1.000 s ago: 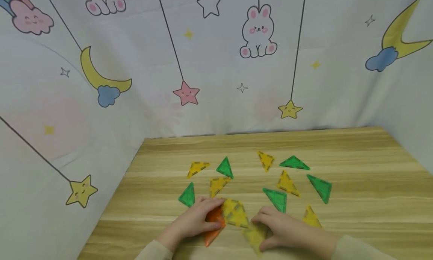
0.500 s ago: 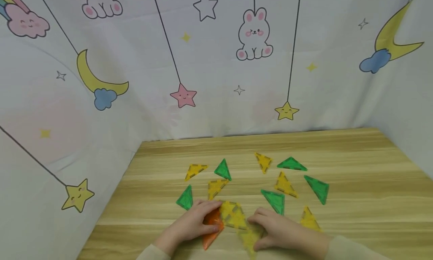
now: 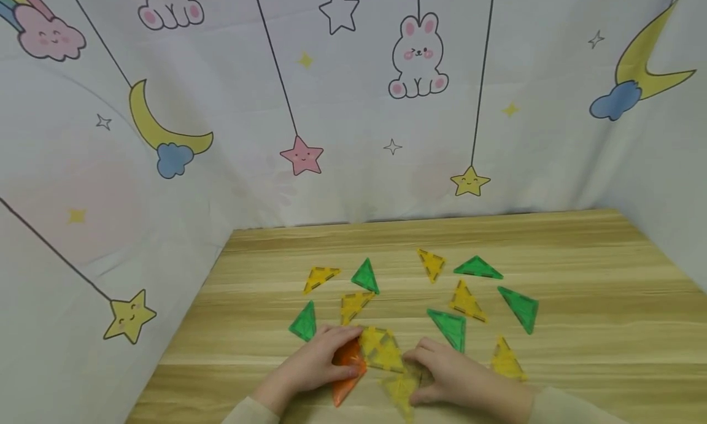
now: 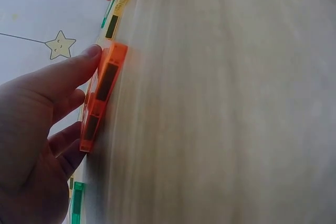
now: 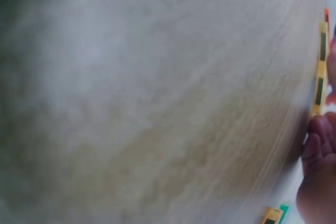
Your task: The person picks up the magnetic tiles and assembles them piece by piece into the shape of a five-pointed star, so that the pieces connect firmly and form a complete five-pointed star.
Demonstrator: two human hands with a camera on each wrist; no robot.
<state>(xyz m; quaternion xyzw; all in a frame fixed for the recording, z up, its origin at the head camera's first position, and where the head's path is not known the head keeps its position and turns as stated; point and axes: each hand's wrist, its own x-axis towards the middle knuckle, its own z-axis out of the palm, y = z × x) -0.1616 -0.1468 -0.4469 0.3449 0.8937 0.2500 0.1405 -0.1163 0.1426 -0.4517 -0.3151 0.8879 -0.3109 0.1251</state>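
Note:
In the head view my left hand holds an orange triangular magnetic tile flat at the table's near side. The left wrist view has the thumb on the orange tile's face and the other fingers round its far edge. Touching its right side are yellow triangular tiles joined into one flat shape. My right hand grips another yellow triangular tile between thumb and fingers, just below that shape; the hand hides part of it. Only the edge of a yellow tile appears beside the fingers in the right wrist view.
Loose green tiles and yellow tiles lie scattered over the wooden table, mostly beyond the hands. One yellow tile lies close to the right forearm. A printed white curtain borders the back and sides.
My right hand has shifted slightly left with its yellow tile, which now sits nearer the orange tile. The left hand stays on the orange tile. The head view has shifted a little.

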